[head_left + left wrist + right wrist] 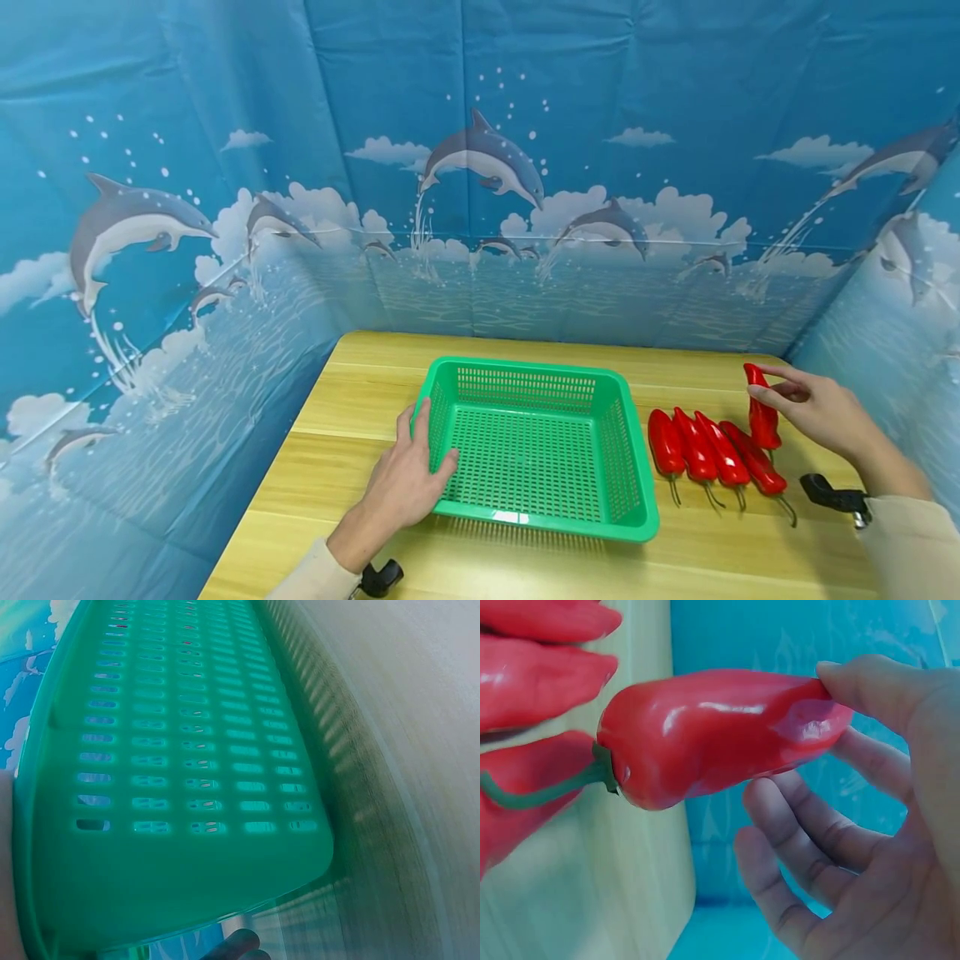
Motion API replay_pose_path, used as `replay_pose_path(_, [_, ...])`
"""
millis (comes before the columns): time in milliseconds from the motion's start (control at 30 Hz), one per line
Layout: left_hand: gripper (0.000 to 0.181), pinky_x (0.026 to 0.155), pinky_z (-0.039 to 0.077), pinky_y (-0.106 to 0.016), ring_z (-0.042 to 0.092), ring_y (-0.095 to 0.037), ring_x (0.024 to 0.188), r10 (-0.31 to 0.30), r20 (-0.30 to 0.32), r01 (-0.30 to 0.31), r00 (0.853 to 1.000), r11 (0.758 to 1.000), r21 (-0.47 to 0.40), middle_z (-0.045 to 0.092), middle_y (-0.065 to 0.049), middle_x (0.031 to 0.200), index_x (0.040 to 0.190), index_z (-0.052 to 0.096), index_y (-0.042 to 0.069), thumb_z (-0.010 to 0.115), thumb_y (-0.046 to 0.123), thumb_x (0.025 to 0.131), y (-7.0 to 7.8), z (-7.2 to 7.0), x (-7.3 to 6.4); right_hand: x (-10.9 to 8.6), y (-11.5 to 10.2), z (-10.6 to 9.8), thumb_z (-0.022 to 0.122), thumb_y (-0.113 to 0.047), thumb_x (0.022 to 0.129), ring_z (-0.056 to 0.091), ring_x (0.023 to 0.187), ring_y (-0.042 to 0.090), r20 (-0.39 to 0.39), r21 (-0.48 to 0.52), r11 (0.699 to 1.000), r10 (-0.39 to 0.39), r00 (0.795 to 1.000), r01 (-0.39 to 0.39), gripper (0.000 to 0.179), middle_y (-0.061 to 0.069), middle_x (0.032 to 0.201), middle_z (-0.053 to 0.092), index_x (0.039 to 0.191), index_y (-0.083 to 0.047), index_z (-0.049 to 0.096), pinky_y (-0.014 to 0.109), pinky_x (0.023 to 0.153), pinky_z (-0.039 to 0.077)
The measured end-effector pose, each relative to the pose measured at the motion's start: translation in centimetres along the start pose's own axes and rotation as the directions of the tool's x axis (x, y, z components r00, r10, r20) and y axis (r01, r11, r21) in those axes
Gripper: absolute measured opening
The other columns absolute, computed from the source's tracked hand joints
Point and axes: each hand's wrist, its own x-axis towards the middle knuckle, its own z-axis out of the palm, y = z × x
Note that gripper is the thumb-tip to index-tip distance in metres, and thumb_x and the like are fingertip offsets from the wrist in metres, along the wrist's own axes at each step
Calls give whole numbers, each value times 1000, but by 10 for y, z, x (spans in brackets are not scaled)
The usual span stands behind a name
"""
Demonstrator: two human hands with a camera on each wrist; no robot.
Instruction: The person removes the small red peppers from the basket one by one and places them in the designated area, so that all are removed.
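Note:
My right hand (821, 408) pinches a red pepper (720, 739) near its pointed tip, between thumb and fingers. The pepper hangs stem down over the right part of the table, its green stem low beside the lying peppers. Several more red peppers (699, 450) lie side by side there, stems toward me. To their left stands a green plastic basket (551, 522) with slotted walls and nothing in it. My left hand (405, 479) rests on its left rim, fingers fairly straight and thumb spread over the inside. In the left wrist view, the basket's slotted wall fills much of the picture.
The wood-grain table (337, 417) carries all of this. A blue curtain (480, 283) printed with dolphins and clouds closes off the back and both sides. Black camera mounts (832, 493) stick out at both wrists.

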Motion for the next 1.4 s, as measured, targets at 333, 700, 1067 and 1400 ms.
replay_pose_path(333, [99,44,44,-32,48,-14,48,-1,-3,1,1000,1000,-1,23,-25,191,189,11,13,67,46,115,0,1,0,-2,16,-1,55,-51,122,69,123,68,42,-1,1000,14,999,-14,80,52,145,65,172,11,43,66,81,66])
replay_pose_path(700, [99,44,43,-32,48,-13,48,-3,-11,3,1000,1000,-1,23,-23,191,189,12,14,66,47,114,0,1,-1,-4,30,-3,56,-50,122,69,120,67,78,-29,999,32,996,-30,80,52,143,65,170,12,45,64,79,66])
replay_pose_path(1067, [98,45,43,-32,48,-14,49,-5,-17,5,1000,1000,-4,23,-24,191,189,13,12,67,46,115,0,2,-1,-6,49,15,62,-48,121,77,111,50,106,14,999,47,993,-49,76,45,137,73,168,10,49,48,77,63])
replay_pose_path(1400, [98,44,43,-32,48,-14,48,-2,-14,2,1000,1000,-5,23,-23,191,189,12,13,65,49,115,-1,3,-2,-5,55,35,59,-50,121,81,107,38,177,85,989,103,979,-120,78,50,142,67,163,15,51,36,75,66])
